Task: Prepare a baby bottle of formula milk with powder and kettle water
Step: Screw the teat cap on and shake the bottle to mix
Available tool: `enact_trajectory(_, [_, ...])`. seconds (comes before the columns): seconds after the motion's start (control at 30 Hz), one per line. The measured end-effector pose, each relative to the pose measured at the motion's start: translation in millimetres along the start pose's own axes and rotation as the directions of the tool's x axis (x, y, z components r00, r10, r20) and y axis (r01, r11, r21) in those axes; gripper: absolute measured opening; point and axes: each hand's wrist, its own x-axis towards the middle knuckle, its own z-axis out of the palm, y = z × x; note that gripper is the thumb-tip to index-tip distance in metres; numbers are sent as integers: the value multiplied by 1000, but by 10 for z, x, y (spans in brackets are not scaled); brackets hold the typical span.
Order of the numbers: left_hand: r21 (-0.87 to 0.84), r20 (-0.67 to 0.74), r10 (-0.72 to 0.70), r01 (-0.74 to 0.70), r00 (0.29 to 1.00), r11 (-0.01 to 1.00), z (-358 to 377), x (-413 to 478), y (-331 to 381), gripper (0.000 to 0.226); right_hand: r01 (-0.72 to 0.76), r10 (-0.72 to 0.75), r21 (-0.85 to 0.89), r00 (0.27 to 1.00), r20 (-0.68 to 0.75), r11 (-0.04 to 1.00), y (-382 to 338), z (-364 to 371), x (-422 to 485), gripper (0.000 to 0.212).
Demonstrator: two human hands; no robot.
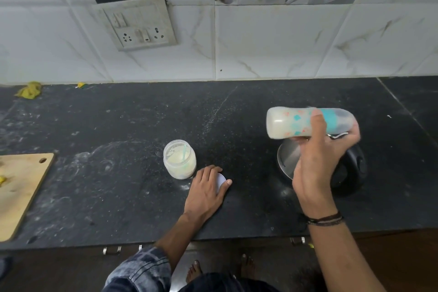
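My right hand [318, 149] grips a baby bottle [291, 123] held sideways above the counter, its base to the left and its teal collar and clear cap to the right. The bottle holds milky white liquid. Below it stands a steel kettle [288, 157] with a black handle, partly hidden by my hand. An open clear jar of formula powder [179, 159] with a scoop inside stands at the centre. My left hand [207, 188] lies over the jar's white lid [221, 180] on the counter, just right of the jar.
A black stone counter [118, 130] runs across the view, dusted with spilled powder. A wooden cutting board [21, 192] lies at the left edge. A yellow cloth [29, 89] lies by the tiled wall, and a switch and socket plate [139, 23] is above.
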Motion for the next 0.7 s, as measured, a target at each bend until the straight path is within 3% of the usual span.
enact_trajectory(0.03, [-2, 2, 0, 0, 1000, 1000, -2, 1, -2, 52, -12, 12, -1, 1000, -2, 1000, 1, 6, 13, 63])
enact_trajectory(0.17, [-15, 11, 3, -3, 1000, 1000, -8, -1, -19, 52, -95, 142, -219, 968, 207, 971, 89, 19, -13, 59])
enact_trajectory(0.3, [-8, 7, -3, 3, 1000, 1000, 5, 0, -7, 53, -52, 52, -19, 998, 29, 998, 55, -3, 11, 57])
enact_trajectory(0.43, [-16, 7, 4, -4, 1000, 1000, 14, 3, -31, 51, -92, 142, -237, 968, 205, 967, 73, 4, 22, 59])
enact_trajectory(0.6, [-2, 5, -5, 5, 1000, 1000, 27, 4, -17, 52, -44, 46, -55, 998, 33, 998, 20, -21, 33, 57])
enact_trajectory(0.7, [-8, 9, 1, -1, 1000, 1000, 18, 6, -26, 52, -83, 125, -221, 975, 184, 972, 37, -16, 40, 53])
